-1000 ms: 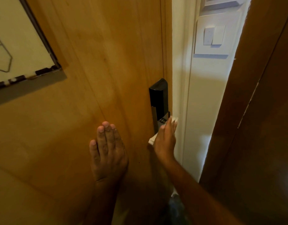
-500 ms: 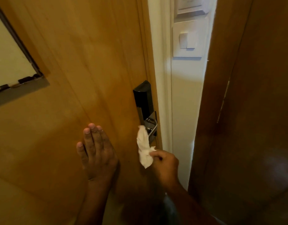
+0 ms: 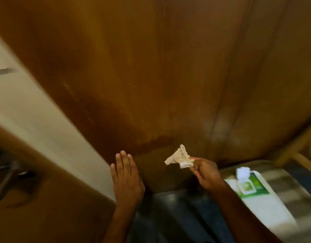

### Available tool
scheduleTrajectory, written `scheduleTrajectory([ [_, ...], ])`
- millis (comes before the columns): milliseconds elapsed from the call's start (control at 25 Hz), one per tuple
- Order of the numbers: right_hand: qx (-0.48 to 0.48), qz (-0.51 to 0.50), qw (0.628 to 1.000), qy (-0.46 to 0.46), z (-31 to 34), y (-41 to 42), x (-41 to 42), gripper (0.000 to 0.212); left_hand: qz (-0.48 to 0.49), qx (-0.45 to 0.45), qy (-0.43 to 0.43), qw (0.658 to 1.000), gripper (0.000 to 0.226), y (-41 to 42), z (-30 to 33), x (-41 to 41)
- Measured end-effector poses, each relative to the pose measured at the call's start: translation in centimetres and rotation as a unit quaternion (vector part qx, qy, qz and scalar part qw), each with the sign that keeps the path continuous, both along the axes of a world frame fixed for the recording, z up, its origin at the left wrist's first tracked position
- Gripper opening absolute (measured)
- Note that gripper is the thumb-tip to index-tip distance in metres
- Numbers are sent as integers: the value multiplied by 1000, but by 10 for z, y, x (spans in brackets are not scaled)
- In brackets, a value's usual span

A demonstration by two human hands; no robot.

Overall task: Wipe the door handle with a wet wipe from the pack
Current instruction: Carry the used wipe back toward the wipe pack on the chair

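two hands [image 3: 127, 179], one wipe [image 3: 179, 157], one pack [image 3: 252, 192]

The whole view is smeared by motion, so edges run soft. At the far left the door handle [image 3: 12, 174] is a dark blur, cut off by the picture's edge; its shape cannot be made out. The pack [image 3: 256, 195] at the lower right is blurred too: green and white show, but its print is unreadable, and the right forearm [image 3: 238, 207] hides its near corner. A white bit at the pack's top [image 3: 243, 172] is too vague to tell lid from wipe. The wipe [image 3: 179, 157] is crumpled, its end hidden inside the right hand [image 3: 206, 174]. Both forearms run off the bottom edge. A chair-like frame [image 3: 298, 153] at the right is cut off.
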State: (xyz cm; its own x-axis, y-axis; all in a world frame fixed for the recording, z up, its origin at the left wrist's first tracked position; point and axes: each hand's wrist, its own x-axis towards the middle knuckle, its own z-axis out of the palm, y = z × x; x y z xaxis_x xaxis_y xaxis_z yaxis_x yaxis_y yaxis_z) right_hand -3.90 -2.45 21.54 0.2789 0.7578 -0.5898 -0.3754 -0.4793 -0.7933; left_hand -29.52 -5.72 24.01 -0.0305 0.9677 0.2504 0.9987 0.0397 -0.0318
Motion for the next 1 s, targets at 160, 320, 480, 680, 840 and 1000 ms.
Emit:
scheduleTrajectory([
  [160,-35,-68,995,-61,-38,-66,134,21,-189,-60,-5,980,58,16,-54,160],
  [320,-97,-207,966,-120,-88,-114,224,11,-323,-131,-10,937,59,9,-116,286],
  [480,-190,-282,933,-117,-166,-143,286,15,-392,-200,-13,898,85,-9,-183,374],
  [680,-281,-252,916,-135,-263,-147,314,12,-381,-240,21,893,81,-11,-251,419],
  [840,-340,-131,901,-235,-312,-142,318,17,-313,-263,24,913,77,0,-273,431],
  [1000,-363,-6,851,-379,-315,-138,316,20,-314,-270,23,910,79,4,-278,428],
])
